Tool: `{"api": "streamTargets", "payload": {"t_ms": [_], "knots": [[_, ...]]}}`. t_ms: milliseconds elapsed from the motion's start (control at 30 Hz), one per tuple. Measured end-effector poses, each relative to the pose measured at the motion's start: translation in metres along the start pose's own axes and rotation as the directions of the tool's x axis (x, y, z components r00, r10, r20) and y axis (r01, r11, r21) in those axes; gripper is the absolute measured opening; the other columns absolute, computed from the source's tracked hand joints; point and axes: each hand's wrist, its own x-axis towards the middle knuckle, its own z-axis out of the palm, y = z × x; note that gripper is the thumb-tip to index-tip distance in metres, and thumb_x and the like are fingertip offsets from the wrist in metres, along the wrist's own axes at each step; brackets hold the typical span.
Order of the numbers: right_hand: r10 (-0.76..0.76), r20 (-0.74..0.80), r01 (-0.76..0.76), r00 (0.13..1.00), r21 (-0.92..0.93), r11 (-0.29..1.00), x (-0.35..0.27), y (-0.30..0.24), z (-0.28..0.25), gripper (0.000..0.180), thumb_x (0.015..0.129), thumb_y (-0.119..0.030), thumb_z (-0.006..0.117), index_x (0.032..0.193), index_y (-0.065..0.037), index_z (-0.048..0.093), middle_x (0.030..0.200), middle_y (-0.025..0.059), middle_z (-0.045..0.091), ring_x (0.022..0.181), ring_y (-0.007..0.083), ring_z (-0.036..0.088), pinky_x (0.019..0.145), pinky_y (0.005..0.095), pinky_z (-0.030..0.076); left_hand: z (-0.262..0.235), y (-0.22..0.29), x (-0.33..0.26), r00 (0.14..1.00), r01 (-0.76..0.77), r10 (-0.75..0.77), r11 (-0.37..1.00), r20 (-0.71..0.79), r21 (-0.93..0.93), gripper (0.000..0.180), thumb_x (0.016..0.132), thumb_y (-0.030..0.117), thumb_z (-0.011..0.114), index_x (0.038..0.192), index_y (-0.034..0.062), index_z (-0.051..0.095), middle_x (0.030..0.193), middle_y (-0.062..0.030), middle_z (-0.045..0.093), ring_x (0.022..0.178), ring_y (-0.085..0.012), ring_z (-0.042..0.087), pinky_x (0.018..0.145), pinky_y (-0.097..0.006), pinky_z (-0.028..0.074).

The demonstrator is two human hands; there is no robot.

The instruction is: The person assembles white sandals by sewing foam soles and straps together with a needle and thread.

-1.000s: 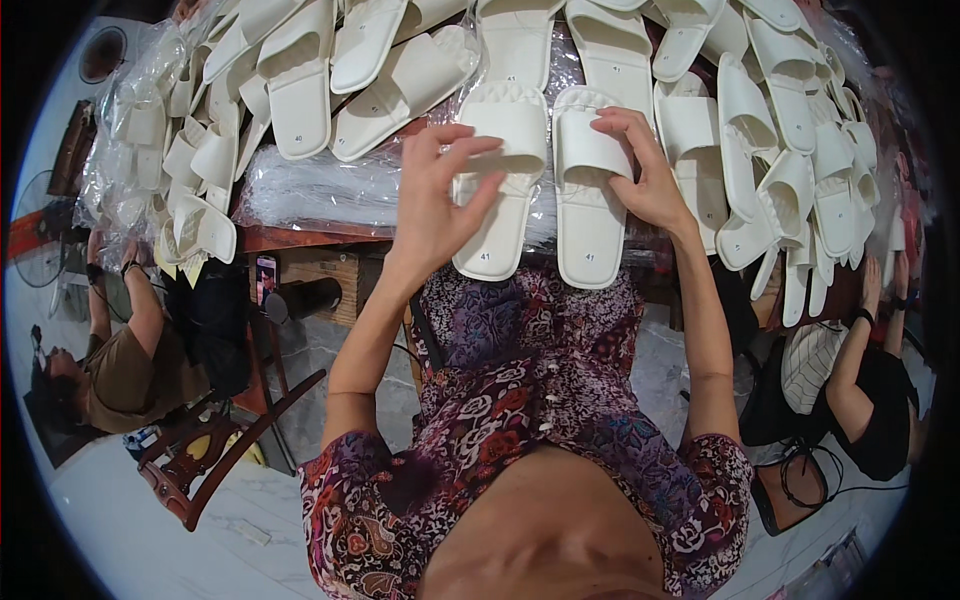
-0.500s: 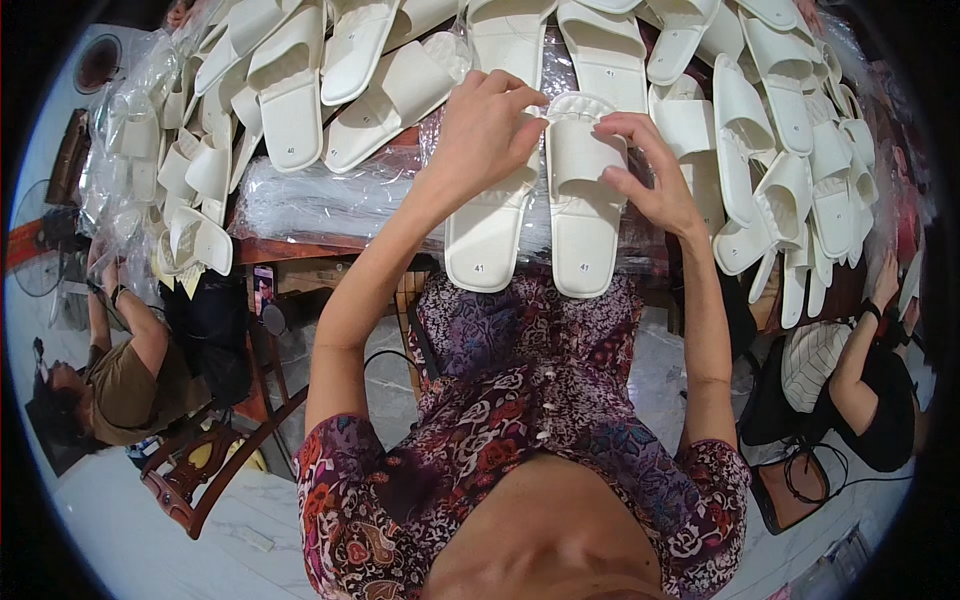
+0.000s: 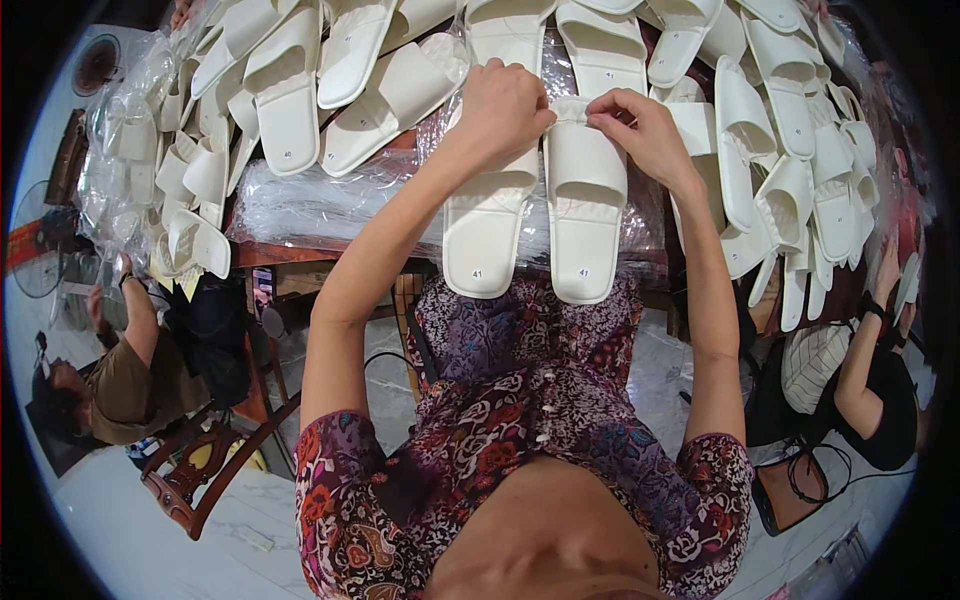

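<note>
Head view. My left grip (image 3: 503, 108) is positioned over the far end of the left slipper (image 3: 485, 235), with the fingers bent and the fingertips drawn toward the far end of the right slipper (image 3: 587, 225). My right grip (image 3: 645, 135) is positioned at that same far end, from the right side, with thumb and forefinger brought close together. I cannot tell whether either grip is clenched on anything; the contact points are too small to resolve.

The two slippers are white and lie side by side, soles down, with a narrow gap between them. Their heel ends point toward me and project past the near edge of the desk (image 3: 285, 252). Each heel carries a small dark mark. My left wrist and forearm cover part of the left slipper.

To the left of the pair, clear film (image 3: 320, 205) lies on the desk in a bundle. Further white slippers form a left pile (image 3: 285, 85) and a right pile (image 3: 745, 150).

A person in brown (image 3: 130, 395) is located at the far left, near a wooden chair (image 3: 215, 470). A person in black (image 3: 880, 400) is located at the far right.
</note>
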Motion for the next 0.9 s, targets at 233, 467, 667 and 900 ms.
{"api": "streamTargets", "payload": {"t_ms": [233, 467, 667, 900], "knots": [[-0.031, 0.097, 0.043, 0.995, -0.121, 0.992, 0.011, 0.004, -0.005, 0.02, 0.086, -0.017, 0.068, 0.097, -0.001, 0.07, 0.087, 0.0116, 0.07, 0.079, 0.02, 0.067, 0.076, 0.0315, 0.052, 0.002, 0.0, -0.001, 0.999, 0.014, -0.017, 0.996, -0.043, -0.084, 0.021, 0.08, 0.024, 0.07, 0.08, 0.0034, 0.074, 0.074, -0.0163, 0.069, 0.076, -0.0342, 0.064, 0.075, -0.044, 0.05], [-0.061, 0.09, 0.068, 0.994, -0.071, 0.995, 0.01, 0.007, -0.007, 0.021, 0.088, -0.018, 0.065, 0.096, 0.0, 0.069, 0.086, 0.0118, 0.069, 0.079, 0.0214, 0.066, 0.076, 0.0325, 0.052, -0.005, -0.01, -0.005, 0.978, 0.171, -0.2, 0.925, -0.052, -0.339, 0.022, 0.088, 0.024, 0.063, 0.095, 0.0035, 0.069, 0.073, -0.0143, 0.068, 0.071, -0.0292, 0.066, 0.067, -0.037, 0.051], [-0.124, 0.045, 0.126, 0.991, -0.038, 0.991, 0.011, -0.001, -0.005, 0.021, 0.092, -0.018, 0.061, 0.099, 0.002, 0.064, 0.083, 0.01, 0.067, 0.076, 0.0188, 0.063, 0.074, 0.0313, 0.051, -0.012, -0.025, -0.01, 0.964, 0.259, -0.255, 0.862, 0.067, -0.436, 0.021, 0.091, 0.021, 0.06, 0.099, 0.0036, 0.068, 0.077, -0.008, 0.067, 0.073, -0.0162, 0.065, 0.071, -0.031, 0.051], [-0.085, 0.115, 0.086, 0.99, -0.002, 0.996, 0.014, -0.002, -0.006, 0.022, 0.093, -0.019, 0.061, 0.1, 0.001, 0.063, 0.083, 0.0083, 0.067, 0.075, 0.016, 0.062, 0.074, 0.0303, 0.051, -0.006, -0.043, -0.015, 0.961, 0.245, -0.268, 0.697, 0.071, -0.674, 0.018, 0.095, 0.014, 0.057, 0.102, -0.0007, 0.064, 0.092, -0.0041, 0.066, 0.085, -0.0107, 0.063, 0.08, -0.025, 0.049]]}}
